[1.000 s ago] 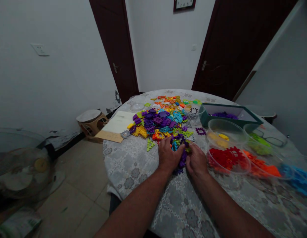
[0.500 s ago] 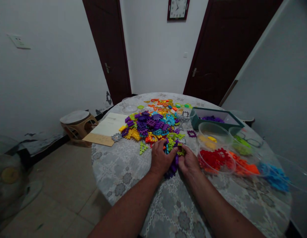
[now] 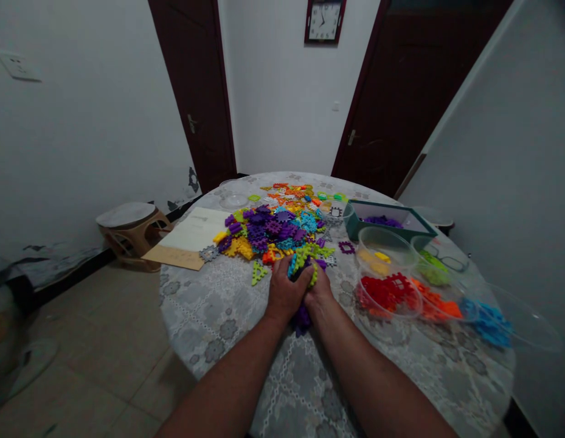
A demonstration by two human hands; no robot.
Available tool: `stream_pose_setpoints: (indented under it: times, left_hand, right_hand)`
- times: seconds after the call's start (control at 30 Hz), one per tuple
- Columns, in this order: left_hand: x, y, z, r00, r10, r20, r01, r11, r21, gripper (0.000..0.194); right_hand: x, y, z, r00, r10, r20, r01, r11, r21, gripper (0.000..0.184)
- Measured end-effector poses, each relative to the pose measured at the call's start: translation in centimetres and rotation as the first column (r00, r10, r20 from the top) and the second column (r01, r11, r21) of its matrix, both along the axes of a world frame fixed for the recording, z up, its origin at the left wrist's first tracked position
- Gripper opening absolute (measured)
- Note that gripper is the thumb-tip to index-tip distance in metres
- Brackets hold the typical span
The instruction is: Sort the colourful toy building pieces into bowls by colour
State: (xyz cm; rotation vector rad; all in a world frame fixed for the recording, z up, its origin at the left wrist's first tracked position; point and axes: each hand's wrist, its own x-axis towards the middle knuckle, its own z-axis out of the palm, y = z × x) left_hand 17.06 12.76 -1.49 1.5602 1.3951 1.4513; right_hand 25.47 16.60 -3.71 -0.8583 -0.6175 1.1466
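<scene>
My left hand (image 3: 286, 291) is closed around interlocking plastic building pieces, with a blue one (image 3: 292, 266) showing at its fingers. Close against it, my right hand (image 3: 319, 286) grips the same cluster, where a yellow-green piece (image 3: 314, 275) shows beside the thumb. Purple pieces (image 3: 301, 320) lie below and between my wrists. Just beyond my hands is a heap of mixed pieces (image 3: 268, 228), mostly purple, with yellow, blue and green among them. A green triangular piece (image 3: 259, 272) lies left of my left hand. My palms hide most of what they hold.
Clear tubs on the right hold red pieces (image 3: 391, 293), orange pieces (image 3: 440, 302) and blue pieces (image 3: 488, 322). Behind them stands a green box (image 3: 355, 228) with purple pieces. An open paper folder (image 3: 195, 234) lies at the left edge of the round table (image 3: 209, 319). A stool (image 3: 131, 234) stands beyond.
My right hand has drawn in against my left, and its fingers now wrap the cluster. The square yellow-green piece it pinched is mostly covered. The whole view has shifted slightly.
</scene>
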Motion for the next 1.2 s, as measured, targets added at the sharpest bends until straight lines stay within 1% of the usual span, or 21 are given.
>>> stream_pose_setpoints:
  times: [0.07,0.17,0.23,0.33,0.4,0.47,0.57,0.6,0.63,0.73,0.83,0.93,1.07,1.13,1.2]
  left_hand:
    - [-0.2,0.4,0.0,0.998,0.015,0.066,-0.015,1.0,-0.012,0.043]
    - [-0.8,1.2,0.2,0.971,-0.025,0.236,0.046,0.995,-0.084,0.044]
    - [-1.2,1.7,0.4,0.934,-0.051,0.352,0.093,0.99,-0.103,0.045]
    - [-1.4,2.2,0.6,0.864,-0.074,0.497,0.133,0.987,-0.085,0.046]
    - [-1.3,2.4,0.5,0.797,-0.107,0.594,0.179,0.982,-0.063,0.045]
    - [-1.0,2.7,0.5,0.697,-0.14,0.703,0.236,0.971,-0.041,0.044]
    - [-0.7,3.0,0.5,0.52,-0.146,0.842,0.321,0.947,-0.034,0.045]
    - [-0.7,3.2,0.6,0.478,-0.129,0.869,0.34,0.939,-0.048,0.046]
    - [-0.7,3.2,0.6,0.453,-0.106,0.885,0.356,0.932,-0.07,0.046]
    - [-0.8,3.3,0.9,0.435,-0.076,0.897,0.388,0.915,-0.11,0.046]
    - [-1.0,3.2,1.1,0.425,-0.114,0.898,0.434,0.896,-0.091,0.044]
    - [-1.1,3.1,1.2,0.418,-0.103,0.903,0.457,0.883,-0.111,0.041]
    - [-1.1,3.3,1.3,0.394,-0.081,0.916,0.439,0.892,-0.11,0.045]
    - [-1.0,3.4,1.2,0.38,-0.071,0.922,0.426,0.899,-0.107,0.048]
    - [-1.0,3.6,1.0,0.373,-0.059,0.926,0.419,0.901,-0.111,0.049]
  right_hand:
    - [-1.0,0.7,0.1,1.0,-0.026,0.006,0.026,0.999,-0.027,0.034]
    - [-1.8,1.8,0.4,0.997,-0.064,0.037,0.067,0.996,-0.061,0.031]
    - [-1.9,2.3,0.7,0.993,-0.074,0.097,0.081,0.994,-0.071,0.029]
    - [-1.6,2.8,1.2,0.976,-0.065,0.207,0.081,0.994,-0.073,0.024]
    - [-1.2,2.8,1.5,0.965,-0.051,0.256,0.071,0.995,-0.071,0.02]
    - [-0.9,2.8,1.8,0.963,-0.031,0.268,0.053,0.996,-0.076,0.017]
    - [-0.7,2.6,2.3,0.974,0.011,0.227,0.012,0.995,-0.096,0.016]
    - [-0.6,2.5,2.6,0.98,0.028,0.199,-0.007,0.994,-0.106,0.017]
    - [-0.5,2.4,2.9,0.985,0.048,0.165,-0.029,0.993,-0.116,0.018]
    - [0.1,1.8,4.0,0.99,0.132,0.039,-0.126,0.983,-0.134,0.021]
    - [0.8,1.2,5.4,0.97,0.227,-0.091,-0.238,0.963,-0.129,0.022]
    - [1.3,0.7,6.5,0.935,0.295,-0.198,-0.321,0.94,-0.117,0.018]
    - [2.1,0.4,7.7,0.891,0.342,-0.299,-0.386,0.917,-0.103,0.011]
    - [2.6,0.2,8.3,0.851,0.366,-0.376,-0.425,0.901,-0.086,0.008]
    - [3.2,-0.1,8.9,0.783,0.399,-0.477,-0.478,0.877,-0.05,0.009]
